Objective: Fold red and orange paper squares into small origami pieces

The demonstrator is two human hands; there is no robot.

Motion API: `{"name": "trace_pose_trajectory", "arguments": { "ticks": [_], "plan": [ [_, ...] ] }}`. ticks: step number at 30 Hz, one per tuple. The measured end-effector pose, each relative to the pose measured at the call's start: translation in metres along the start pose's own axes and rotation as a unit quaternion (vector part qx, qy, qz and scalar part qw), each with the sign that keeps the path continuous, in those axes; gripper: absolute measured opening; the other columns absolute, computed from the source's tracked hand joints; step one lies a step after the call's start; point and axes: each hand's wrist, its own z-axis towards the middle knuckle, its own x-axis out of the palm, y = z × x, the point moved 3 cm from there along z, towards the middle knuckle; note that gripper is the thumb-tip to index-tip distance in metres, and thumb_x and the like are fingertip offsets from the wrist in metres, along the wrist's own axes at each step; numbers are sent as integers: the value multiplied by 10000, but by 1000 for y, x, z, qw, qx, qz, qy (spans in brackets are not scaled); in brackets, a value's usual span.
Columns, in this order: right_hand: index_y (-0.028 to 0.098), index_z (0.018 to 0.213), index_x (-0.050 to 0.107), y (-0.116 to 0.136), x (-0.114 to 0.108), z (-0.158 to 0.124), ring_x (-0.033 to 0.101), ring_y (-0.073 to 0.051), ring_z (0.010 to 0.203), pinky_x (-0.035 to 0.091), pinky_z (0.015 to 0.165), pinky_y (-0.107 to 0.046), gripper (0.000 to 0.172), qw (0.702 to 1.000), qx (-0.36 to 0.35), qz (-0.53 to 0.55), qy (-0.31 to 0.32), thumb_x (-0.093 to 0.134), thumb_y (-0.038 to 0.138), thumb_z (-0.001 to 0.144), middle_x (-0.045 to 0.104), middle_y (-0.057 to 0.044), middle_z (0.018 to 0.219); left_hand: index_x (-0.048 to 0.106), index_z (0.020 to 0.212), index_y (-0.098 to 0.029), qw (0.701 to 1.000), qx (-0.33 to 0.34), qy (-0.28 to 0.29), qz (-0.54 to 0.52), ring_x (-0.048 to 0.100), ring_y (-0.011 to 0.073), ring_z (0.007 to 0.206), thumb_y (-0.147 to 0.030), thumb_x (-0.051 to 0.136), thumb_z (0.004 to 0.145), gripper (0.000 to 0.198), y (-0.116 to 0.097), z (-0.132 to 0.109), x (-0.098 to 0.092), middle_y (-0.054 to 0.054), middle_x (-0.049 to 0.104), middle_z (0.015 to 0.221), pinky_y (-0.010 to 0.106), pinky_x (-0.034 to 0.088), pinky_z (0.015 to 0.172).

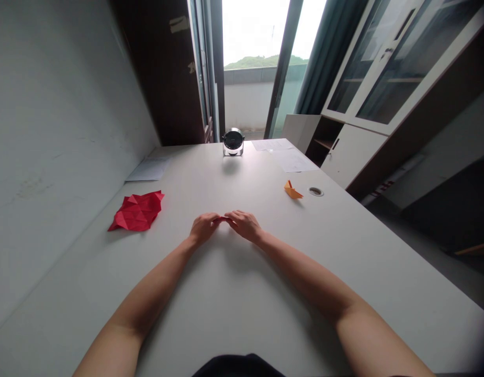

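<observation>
Between my two hands is a small piece of folded red paper (223,219), mostly covered by the fingers. My left hand (204,226) is closed on its left end, and my right hand (244,224) pinches the right end. Both hands are low over the white table, around its middle. To the left lies a larger sheet of creased red paper (137,211), crumpled along its fold lines. Off to the right, a folded orange paper boat (292,190) sits on the tabletop.
A small round black fan (233,141) on a metal stand is at the table's far end. White papers (292,159) lie at the back right, another sheet (146,169) at the back left. Right of the boat is a round cable hole (316,191). A wall borders the left side.
</observation>
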Motion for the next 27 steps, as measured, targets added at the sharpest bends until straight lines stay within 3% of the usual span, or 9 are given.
{"name": "trace_pose_trajectory", "arguments": {
  "ticks": [5,15,27],
  "plan": [
    [214,940,675,-3,4,2,567,-161,865,378,701,-250,244,999,-6,-40,29,488,341,1033,697,-48,902,724,949,-265,999,29,-17,35,664,195,843,-370,538,982,216,-6,0,-2,40,748,934,317,443,849],
    [225,915,700,-2,-1,2,526,-180,871,374,708,-273,249,999,-3,-47,15,507,338,1026,672,-60,912,732,926,-237,993,34,10,109,626,204,825,-335,523,990,239,-2,0,-1,74,733,914,330,417,816],
    [211,876,687,-1,4,3,535,-188,846,389,740,-292,225,996,-14,-82,41,529,298,1010,682,-64,901,710,841,-212,989,75,-15,124,605,229,794,-318,482,1007,301,-18,-2,-5,110,698,829,346,364,782]
  ]
}}
